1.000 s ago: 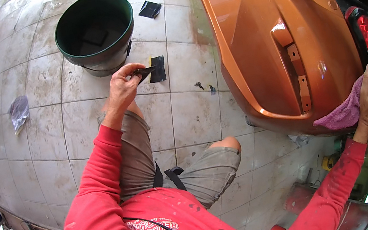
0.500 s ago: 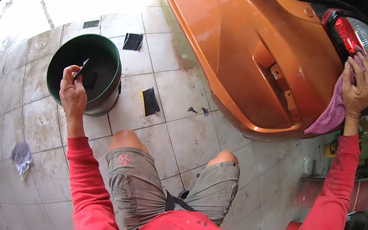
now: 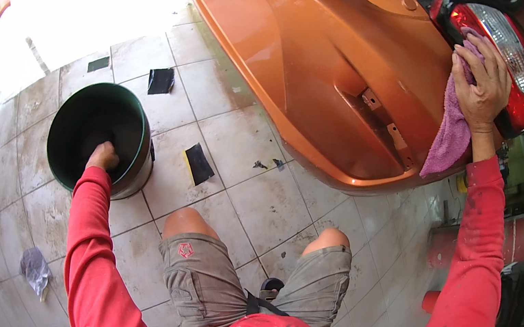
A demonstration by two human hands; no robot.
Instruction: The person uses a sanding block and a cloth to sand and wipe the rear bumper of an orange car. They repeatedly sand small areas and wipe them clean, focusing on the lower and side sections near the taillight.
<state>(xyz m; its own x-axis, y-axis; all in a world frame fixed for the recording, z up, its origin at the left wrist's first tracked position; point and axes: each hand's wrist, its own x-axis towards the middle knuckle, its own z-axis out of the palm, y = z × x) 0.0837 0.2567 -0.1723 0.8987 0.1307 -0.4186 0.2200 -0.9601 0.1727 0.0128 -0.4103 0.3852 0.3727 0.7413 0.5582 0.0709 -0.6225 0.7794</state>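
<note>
My left hand (image 3: 103, 157) reaches down inside a dark green bucket (image 3: 66, 144) that stands on the floor at the left. Its fingers are lost in the dark interior, so what they hold is hidden. My right hand (image 3: 486, 88) presses a pink cloth (image 3: 446, 136) to the back corner of an orange car bumper (image 3: 320, 57), beside the red and clear tail light (image 3: 512, 49). Its fingers lie over the cloth, which hangs down from under the palm.
Black sheets, one a yellow-edged sheet (image 3: 200, 164) and one a folded sheet (image 3: 160, 81), lie on the tiled floor (image 3: 229, 134). A crumpled plastic bag (image 3: 35, 272) is at the far left. Red cylinders, among them a large cylinder (image 3: 517, 237), lie at lower right.
My left hand has gone down into the bucket; the thin dark sheet it held above the opening is now out of sight. My right hand stays on the cloth by the tail light. The view has shifted.
</note>
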